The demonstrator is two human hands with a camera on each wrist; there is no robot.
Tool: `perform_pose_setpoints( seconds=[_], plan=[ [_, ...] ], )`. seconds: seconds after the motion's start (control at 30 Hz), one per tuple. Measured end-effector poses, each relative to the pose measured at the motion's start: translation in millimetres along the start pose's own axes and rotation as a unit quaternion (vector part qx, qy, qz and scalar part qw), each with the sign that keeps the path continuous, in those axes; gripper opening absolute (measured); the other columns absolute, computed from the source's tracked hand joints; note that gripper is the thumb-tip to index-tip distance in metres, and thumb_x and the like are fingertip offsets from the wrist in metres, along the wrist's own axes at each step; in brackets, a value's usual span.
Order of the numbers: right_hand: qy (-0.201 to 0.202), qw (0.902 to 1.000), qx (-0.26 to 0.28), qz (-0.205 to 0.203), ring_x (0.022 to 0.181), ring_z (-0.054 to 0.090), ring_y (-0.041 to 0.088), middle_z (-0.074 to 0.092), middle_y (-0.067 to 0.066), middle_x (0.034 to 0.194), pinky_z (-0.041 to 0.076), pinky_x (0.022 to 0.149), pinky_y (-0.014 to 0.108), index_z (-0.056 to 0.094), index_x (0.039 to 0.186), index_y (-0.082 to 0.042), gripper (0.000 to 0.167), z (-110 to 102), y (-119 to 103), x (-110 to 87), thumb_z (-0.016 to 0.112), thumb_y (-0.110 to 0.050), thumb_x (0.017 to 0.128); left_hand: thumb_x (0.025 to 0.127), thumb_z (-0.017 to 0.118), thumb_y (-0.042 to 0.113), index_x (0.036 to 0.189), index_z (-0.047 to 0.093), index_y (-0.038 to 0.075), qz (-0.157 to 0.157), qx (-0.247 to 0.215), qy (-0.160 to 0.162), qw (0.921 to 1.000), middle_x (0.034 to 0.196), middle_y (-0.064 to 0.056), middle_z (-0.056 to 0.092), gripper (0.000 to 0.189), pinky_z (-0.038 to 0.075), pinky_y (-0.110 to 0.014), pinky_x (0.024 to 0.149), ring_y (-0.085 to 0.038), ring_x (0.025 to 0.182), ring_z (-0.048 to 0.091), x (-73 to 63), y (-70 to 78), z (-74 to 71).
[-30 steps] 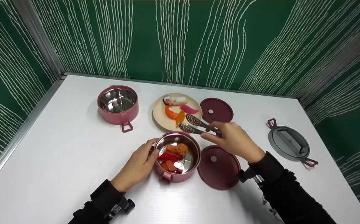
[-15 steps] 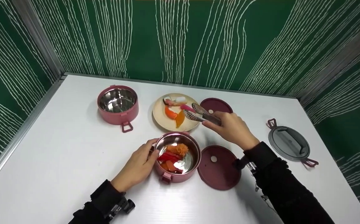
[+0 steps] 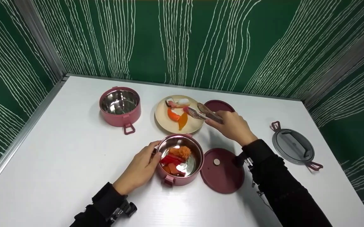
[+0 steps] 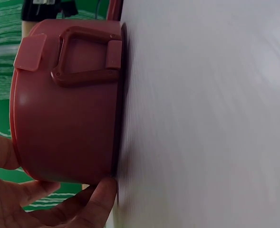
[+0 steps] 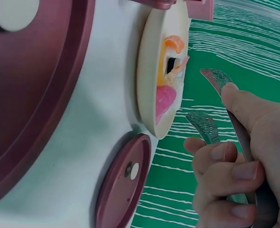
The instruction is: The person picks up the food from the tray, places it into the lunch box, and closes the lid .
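My left hand (image 3: pixel 139 167) grips the near pink, steel-lined lunch box (image 3: pixel 182 181) at its left side, thumb at the rim. In the left wrist view its fingers curl by the base of the lunch box (image 4: pixel 68 123). Orange and red food pieces (image 3: pixel 172 159) lie inside. My right hand (image 3: pixel 235 126) holds metal tongs (image 3: pixel 213 117) with perforated tips over the right side of a beige plate (image 3: pixel 162 118). Their tips stand apart with nothing between them. A pink piece (image 5: pixel 165 99) lies on the plate, mostly behind the tongs in the head view. Orange, yellow and white pieces (image 3: pixel 174 115) lie beside it.
A second pink lunch box (image 3: pixel 120 115), bare inside, stands at the back left. Two dark red lids (image 3: pixel 222 176) lie flat, one right of the near lunch box, one behind the tongs. A grey lid with a handle (image 3: pixel 292 145) lies far right. Green walls border the table.
My right hand has moved the tongs slightly back from the plate's near right edge, bringing the tips over the pink piece. The left hand and the near lunch box stay put.
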State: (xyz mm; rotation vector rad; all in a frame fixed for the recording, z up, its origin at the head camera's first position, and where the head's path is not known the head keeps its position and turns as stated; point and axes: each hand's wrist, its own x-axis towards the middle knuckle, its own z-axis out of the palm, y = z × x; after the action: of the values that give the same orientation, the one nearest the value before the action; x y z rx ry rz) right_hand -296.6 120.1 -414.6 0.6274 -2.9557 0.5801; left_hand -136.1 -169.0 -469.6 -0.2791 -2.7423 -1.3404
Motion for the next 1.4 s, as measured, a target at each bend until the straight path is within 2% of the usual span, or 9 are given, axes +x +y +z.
perform_pose_setpoints(
  seconds=[0.27, 0.37, 0.57, 0.77, 0.97, 1.1, 1.27, 1.4],
  plan=[
    [-0.009, 0.9998, -0.011, 0.017, 0.061, 0.051, 0.019, 0.057, 0.000, 0.068, 0.037, 0.053, 0.032, 0.062, 0.089, -0.018, 0.044, 8, 2, 6.6, 0.055, -0.061, 0.081, 0.097, 0.043, 0.031, 0.132, 0.044, 0.022, 0.000, 0.003, 0.004, 1.0000, 0.121, -0.002, 0.055, 0.036, 0.039, -0.040, 0.100, -0.017, 0.118, 0.049, 0.2, -0.2, -0.1],
    [-0.011, 0.9996, -0.015, 0.023, 0.060, 0.052, 0.019, 0.059, 0.000, 0.069, 0.038, 0.054, 0.033, 0.062, 0.090, -0.018, 0.044, 9, 1, 8.5, 0.056, -0.060, 0.080, 0.097, 0.043, 0.031, 0.133, 0.043, 0.023, -0.002, 0.002, 0.001, 1.0000, 0.121, -0.002, 0.055, 0.037, 0.038, -0.040, 0.101, -0.017, 0.118, 0.048, 0.4, 0.0, -0.4],
    [-0.009, 0.9992, -0.030, 0.026, 0.056, 0.052, 0.018, 0.058, 0.001, 0.066, 0.037, 0.049, 0.032, 0.062, 0.088, -0.017, 0.042, 13, -1, 12.7, 0.058, -0.058, 0.081, 0.097, 0.043, 0.032, 0.133, 0.042, 0.024, -0.006, 0.002, -0.003, 1.0000, 0.121, -0.002, 0.055, 0.037, 0.038, -0.041, 0.101, -0.017, 0.118, 0.048, 0.3, -0.4, -0.7],
    [0.019, 0.9966, -0.079, 0.014, 0.050, 0.050, 0.019, 0.052, 0.002, 0.058, 0.033, 0.043, 0.032, 0.057, 0.075, -0.015, 0.044, 22, -1, 16.5, 0.059, -0.058, 0.080, 0.097, 0.042, 0.032, 0.133, 0.042, 0.024, -0.007, 0.003, -0.004, 1.0000, 0.121, -0.001, 0.055, 0.037, 0.039, -0.040, 0.101, -0.016, 0.118, 0.049, 0.4, -0.9, -0.9],
    [0.045, 0.9930, -0.109, 0.001, 0.057, 0.057, 0.027, 0.053, 0.005, 0.060, 0.041, 0.046, 0.040, 0.053, 0.071, -0.016, 0.043, 28, 2, 18.8, 0.061, -0.057, 0.079, 0.097, 0.042, 0.032, 0.133, 0.043, 0.024, 0.004, -0.001, -0.004, 1.0000, 0.122, -0.001, 0.055, 0.036, 0.039, -0.040, 0.100, -0.015, 0.118, 0.048, 0.6, -1.4, -1.2],
    [0.057, 0.9908, -0.123, -0.004, 0.062, 0.060, 0.032, 0.057, 0.008, 0.064, 0.045, 0.051, 0.046, 0.058, 0.076, -0.015, 0.041, 29, 3, 19.7, 0.062, -0.055, 0.079, 0.097, 0.042, 0.031, 0.132, 0.043, 0.024, 0.008, -0.004, -0.004, 0.9999, 0.122, -0.001, 0.055, 0.036, 0.039, -0.039, 0.099, -0.015, 0.118, 0.049, 0.1, -1.5, -1.6],
    [0.052, 0.9907, -0.126, -0.009, 0.065, 0.062, 0.035, 0.063, 0.010, 0.070, 0.047, 0.052, 0.049, 0.065, 0.089, -0.015, 0.040, 31, 2, 19.6, 0.063, -0.053, 0.079, 0.097, 0.043, 0.031, 0.132, 0.043, 0.023, 0.008, -0.003, -0.003, 1.0000, 0.122, -0.001, 0.055, 0.036, 0.039, -0.039, 0.100, -0.016, 0.118, 0.049, -0.2, -1.7, -1.6],
    [0.048, 0.9909, -0.125, -0.013, 0.066, 0.063, 0.036, 0.066, 0.011, 0.074, 0.047, 0.053, 0.050, 0.067, 0.094, -0.017, 0.037, 32, 2, 19.3, 0.062, -0.051, 0.081, 0.097, 0.042, 0.032, 0.133, 0.042, 0.024, 0.006, -0.003, -0.003, 1.0000, 0.123, -0.001, 0.054, 0.037, 0.039, -0.040, 0.100, -0.016, 0.119, 0.048, -0.3, -1.5, -1.5]
  ],
)
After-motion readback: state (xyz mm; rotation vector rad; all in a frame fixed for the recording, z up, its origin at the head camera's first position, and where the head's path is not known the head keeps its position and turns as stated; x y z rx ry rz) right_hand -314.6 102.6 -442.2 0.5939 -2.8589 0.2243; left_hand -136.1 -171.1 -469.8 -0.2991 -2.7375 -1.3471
